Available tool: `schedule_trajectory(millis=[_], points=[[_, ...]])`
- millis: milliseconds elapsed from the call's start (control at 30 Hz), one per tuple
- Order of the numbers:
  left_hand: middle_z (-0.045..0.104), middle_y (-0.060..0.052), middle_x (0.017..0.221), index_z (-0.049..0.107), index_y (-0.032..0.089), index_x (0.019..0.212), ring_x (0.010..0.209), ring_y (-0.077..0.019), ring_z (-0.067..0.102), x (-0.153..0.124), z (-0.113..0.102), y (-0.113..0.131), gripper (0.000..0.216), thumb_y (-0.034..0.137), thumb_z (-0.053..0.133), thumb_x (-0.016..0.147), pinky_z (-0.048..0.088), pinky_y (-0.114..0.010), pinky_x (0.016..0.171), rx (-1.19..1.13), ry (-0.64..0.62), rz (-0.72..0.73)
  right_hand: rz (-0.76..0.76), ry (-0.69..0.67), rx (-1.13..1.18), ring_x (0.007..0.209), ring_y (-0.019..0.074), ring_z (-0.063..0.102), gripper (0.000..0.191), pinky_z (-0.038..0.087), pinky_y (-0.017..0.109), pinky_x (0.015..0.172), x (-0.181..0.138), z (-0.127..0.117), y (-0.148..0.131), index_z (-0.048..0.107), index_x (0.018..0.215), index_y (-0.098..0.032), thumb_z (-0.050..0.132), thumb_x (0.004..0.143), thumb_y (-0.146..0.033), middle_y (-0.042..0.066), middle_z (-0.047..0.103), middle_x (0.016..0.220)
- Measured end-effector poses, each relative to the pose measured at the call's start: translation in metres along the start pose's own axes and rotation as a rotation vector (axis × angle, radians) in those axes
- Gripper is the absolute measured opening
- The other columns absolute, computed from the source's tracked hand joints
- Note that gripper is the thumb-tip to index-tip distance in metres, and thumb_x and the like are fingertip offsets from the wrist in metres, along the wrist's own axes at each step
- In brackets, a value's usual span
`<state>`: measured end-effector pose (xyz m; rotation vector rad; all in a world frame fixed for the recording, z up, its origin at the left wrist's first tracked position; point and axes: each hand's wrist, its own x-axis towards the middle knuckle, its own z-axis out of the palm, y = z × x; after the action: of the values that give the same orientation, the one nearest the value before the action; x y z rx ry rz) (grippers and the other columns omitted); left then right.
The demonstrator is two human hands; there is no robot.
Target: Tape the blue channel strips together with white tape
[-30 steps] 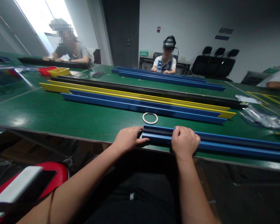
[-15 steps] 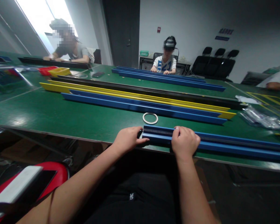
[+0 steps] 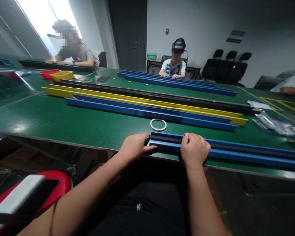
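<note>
A long blue channel rail [image 3: 248,156] with a black inner groove lies along the near edge of the green table and runs out of view at the right. My left hand [image 3: 135,146] is closed around its left end, thumb below and fingers above. A small white bit shows between thumb and fingers there; I cannot make out what it is. Further along, my right hand [image 3: 195,149] grips the same rail, its thumb on top and its fingers folded. Just beyond the left end lies a thin white ring [image 3: 158,129], like a tape roll.
Past the ring, another blue rail [image 3: 149,113], a yellow rail [image 3: 49,91] and a black rail [image 3: 245,108] lie across the table [image 3: 39,121]. Clear plastic bags [image 3: 275,124] sit at right. Two people sit opposite, near more rails. A red stool [image 3: 64,183] stands at lower left.
</note>
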<state>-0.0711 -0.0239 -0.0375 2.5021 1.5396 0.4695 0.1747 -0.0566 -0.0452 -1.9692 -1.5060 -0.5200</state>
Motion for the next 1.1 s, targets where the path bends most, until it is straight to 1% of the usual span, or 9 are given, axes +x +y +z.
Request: schedule_trajectory(millis=[200, 467, 633, 800, 1100], points=[[0.073, -0.003, 0.097, 0.065, 0.027, 0.109, 0.086, -0.0212, 0.066, -0.0003, -0.0003, -0.0004, 0.049, 0.068, 0.056, 0.084, 0.040, -0.027, 0.067, 0.004, -0.001, 0.008, 0.001, -0.009, -0.001, 0.091, 0.0202, 0.053, 0.032, 0.024, 0.034, 0.078, 0.0009, -0.0006, -0.0002, 0.070, 0.085, -0.020, 0.042, 0.095, -0.031, 0.006, 0.071, 0.091], [0.072, -0.003, 0.095, 0.064, 0.027, 0.108, 0.082, -0.0205, 0.065, -0.0001, 0.0017, -0.0020, 0.050, 0.069, 0.056, 0.083, 0.039, -0.028, 0.065, 0.004, 0.009, 0.009, -0.002, 0.007, 0.010, 0.091, 0.0202, 0.053, 0.031, 0.024, 0.034, 0.079, 0.0003, -0.0003, -0.0002, 0.070, 0.085, -0.020, 0.043, 0.095, -0.031, 0.006, 0.071, 0.091], [0.072, -0.003, 0.096, 0.063, 0.027, 0.112, 0.083, -0.0210, 0.065, -0.0005, 0.0028, -0.0028, 0.053, 0.070, 0.055, 0.083, 0.039, -0.027, 0.066, 0.006, 0.025, 0.011, 0.000, -0.001, 0.002, 0.093, 0.0202, 0.054, 0.031, 0.025, 0.034, 0.080, 0.0004, 0.0003, 0.0001, 0.070, 0.087, -0.021, 0.043, 0.096, -0.031, 0.005, 0.071, 0.093], [0.073, -0.003, 0.101, 0.062, 0.028, 0.114, 0.088, -0.0217, 0.066, -0.0007, 0.0012, -0.0021, 0.051, 0.069, 0.054, 0.085, 0.039, -0.027, 0.067, 0.009, 0.023, 0.033, -0.001, -0.007, 0.003, 0.093, 0.0198, 0.054, 0.031, 0.025, 0.034, 0.079, 0.0006, -0.0013, -0.0003, 0.071, 0.087, -0.021, 0.042, 0.096, -0.031, 0.005, 0.072, 0.094], [0.073, -0.004, 0.096, 0.065, 0.029, 0.117, 0.085, -0.0221, 0.066, -0.0006, 0.0040, -0.0042, 0.057, 0.073, 0.048, 0.085, 0.040, -0.028, 0.066, 0.047, 0.014, 0.037, 0.003, -0.007, -0.016, 0.092, 0.0194, 0.056, 0.029, 0.025, 0.035, 0.081, 0.0007, -0.0007, -0.0003, 0.070, 0.085, -0.020, 0.045, 0.095, -0.031, 0.004, 0.072, 0.093]])
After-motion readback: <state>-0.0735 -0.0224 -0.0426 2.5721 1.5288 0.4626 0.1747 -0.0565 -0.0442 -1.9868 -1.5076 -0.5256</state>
